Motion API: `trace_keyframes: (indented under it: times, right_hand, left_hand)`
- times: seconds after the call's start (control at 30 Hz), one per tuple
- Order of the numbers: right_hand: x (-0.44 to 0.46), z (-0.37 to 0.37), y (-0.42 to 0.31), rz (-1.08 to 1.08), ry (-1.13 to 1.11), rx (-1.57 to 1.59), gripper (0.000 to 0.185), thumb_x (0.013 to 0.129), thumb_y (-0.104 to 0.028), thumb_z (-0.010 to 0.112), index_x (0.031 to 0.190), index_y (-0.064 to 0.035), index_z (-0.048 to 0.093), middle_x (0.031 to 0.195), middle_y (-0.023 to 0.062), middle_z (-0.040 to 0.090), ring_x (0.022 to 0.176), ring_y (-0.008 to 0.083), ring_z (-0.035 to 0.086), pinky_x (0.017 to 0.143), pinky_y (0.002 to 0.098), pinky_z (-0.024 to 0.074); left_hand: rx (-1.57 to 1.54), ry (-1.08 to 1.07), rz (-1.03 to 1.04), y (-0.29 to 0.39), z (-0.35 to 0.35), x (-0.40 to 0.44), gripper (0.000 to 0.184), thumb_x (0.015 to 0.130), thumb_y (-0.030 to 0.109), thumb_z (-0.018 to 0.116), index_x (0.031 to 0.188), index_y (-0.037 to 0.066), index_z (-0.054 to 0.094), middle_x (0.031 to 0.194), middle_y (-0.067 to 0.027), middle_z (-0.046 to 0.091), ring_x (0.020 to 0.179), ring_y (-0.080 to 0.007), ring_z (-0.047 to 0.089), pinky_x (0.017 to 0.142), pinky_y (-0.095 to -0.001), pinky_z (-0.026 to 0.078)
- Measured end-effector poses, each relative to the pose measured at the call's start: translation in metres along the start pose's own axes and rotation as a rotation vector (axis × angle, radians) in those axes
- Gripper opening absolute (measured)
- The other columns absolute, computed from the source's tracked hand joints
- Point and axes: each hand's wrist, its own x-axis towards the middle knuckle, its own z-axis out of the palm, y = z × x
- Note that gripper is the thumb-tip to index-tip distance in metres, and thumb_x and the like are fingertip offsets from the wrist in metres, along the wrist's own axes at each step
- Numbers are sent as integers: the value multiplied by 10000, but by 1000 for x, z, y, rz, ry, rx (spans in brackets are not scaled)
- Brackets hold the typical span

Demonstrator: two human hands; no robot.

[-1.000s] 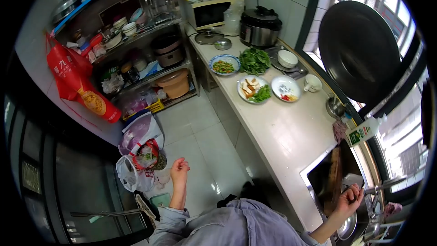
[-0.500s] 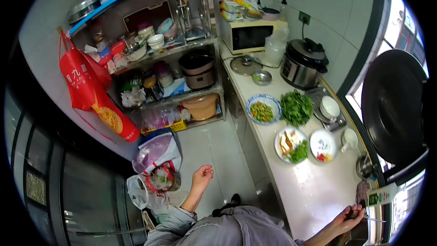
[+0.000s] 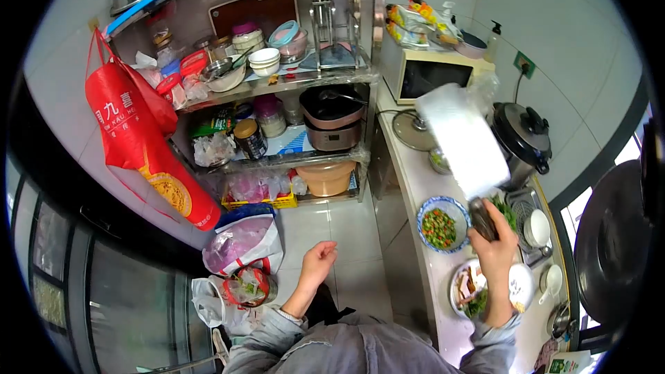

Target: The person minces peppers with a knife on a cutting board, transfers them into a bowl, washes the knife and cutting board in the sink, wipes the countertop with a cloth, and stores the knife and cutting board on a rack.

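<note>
My right hand (image 3: 497, 239) is wrapped round the dark handle of a cleaver (image 3: 464, 140), its broad bright blade pointing up and away over the counter. Just left of this hand sits a blue-rimmed bowl (image 3: 422, 223) of chopped green and red vegetables. Below, my forearm partly covers a plate (image 3: 455, 299) with pale and brown pieces and greens, and a white plate (image 3: 521, 284) beside it. Leafy greens (image 3: 504, 212) show only partly behind the hand. My left hand (image 3: 318, 263) hangs over the floor with its fingers curled in and nothing visible in them.
A pressure cooker (image 3: 523, 138) and a microwave (image 3: 429, 76) stand at the counter's far end. White bowls (image 3: 537, 227) and a wok (image 3: 613, 235) are on the right. A crowded shelf rack (image 3: 277, 156) faces me, with bags (image 3: 242, 239) on the floor.
My right hand has moved from the counter's near right edge up and left over the dishes, with the cleaver raised. My view has shifted; my left hand stays low with fingers curled.
</note>
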Motion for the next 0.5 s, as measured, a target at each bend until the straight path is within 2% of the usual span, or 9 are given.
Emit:
trace_keyframes:
  times: [0.03, 0.07, 0.1, 0.17, 0.23, 0.37, 0.4, 0.5]
  right_hand:
    - [21, 20, -1, -115, -10, -47, 454, 646, 5, 656, 1095, 13, 594, 897, 125, 656, 750, 152, 613, 713, 260, 471]
    - [43, 39, -10, -320, -23, -110, 465, 634, -15, 676, 1094, -27, 605, 898, 161, 650, 741, 207, 636, 698, 277, 484]
    - [64, 57, -20, -387, -37, -162, 461, 631, -24, 683, 1085, -50, 612, 881, 168, 643, 736, 240, 636, 687, 299, 491]
    - [106, 96, -46, -516, -28, -248, 450, 627, -43, 696, 1069, -90, 623, 836, 168, 630, 722, 295, 627, 655, 343, 496]
    - [148, 134, -72, -618, 2, -350, 438, 631, -74, 706, 1059, -130, 627, 790, 142, 616, 697, 325, 606, 604, 385, 486]
    - [240, 198, -140, -770, 45, -569, 415, 680, -108, 674, 1084, -164, 597, 716, 109, 548, 615, 318, 575, 532, 406, 452]
    - [263, 213, -153, -809, 61, -627, 414, 687, -111, 668, 1090, -165, 590, 708, 105, 537, 606, 314, 571, 523, 410, 446]
    - [318, 252, -189, -885, 135, -718, 399, 684, -87, 651, 1071, -160, 587, 733, 111, 561, 610, 317, 595, 511, 405, 464]
  left_hand:
    - [16, -37, 44, 14, -2, 20, 239, 823, 65, 597, 1050, -11, 587, 884, -49, 633, 794, -80, 569, 714, -205, 451]
    - [15, -61, 108, 28, -3, 42, 249, 827, 67, 596, 1064, -7, 580, 896, -50, 633, 802, -77, 569, 718, -206, 453]
    - [13, -88, 174, 45, -2, 67, 259, 831, 69, 595, 1079, -2, 573, 909, -50, 633, 811, -74, 568, 723, -208, 455]
    - [106, -153, 312, 96, -4, 111, 333, 858, 53, 568, 1182, 1, 506, 1035, -84, 608, 895, -113, 579, 778, -231, 469]
    - [-13, -246, 424, 148, -6, 154, 391, 874, 68, 551, 1248, 14, 452, 1135, -96, 573, 943, -122, 567, 800, -231, 461]
    - [-200, -405, 403, 241, -11, 250, 469, 929, 201, 479, 1339, 16, 346, 1244, -125, 510, 996, -157, 559, 787, -247, 471]
    - [-284, -423, 375, 268, -10, 272, 525, 943, 252, 443, 1375, 11, 267, 1284, -142, 475, 1001, -175, 559, 773, -253, 477]
    - [-578, -470, 281, 334, 4, 342, 579, 947, 278, 434, 1399, 19, 182, 1320, -166, 427, 1019, -254, 562, 775, -350, 494]
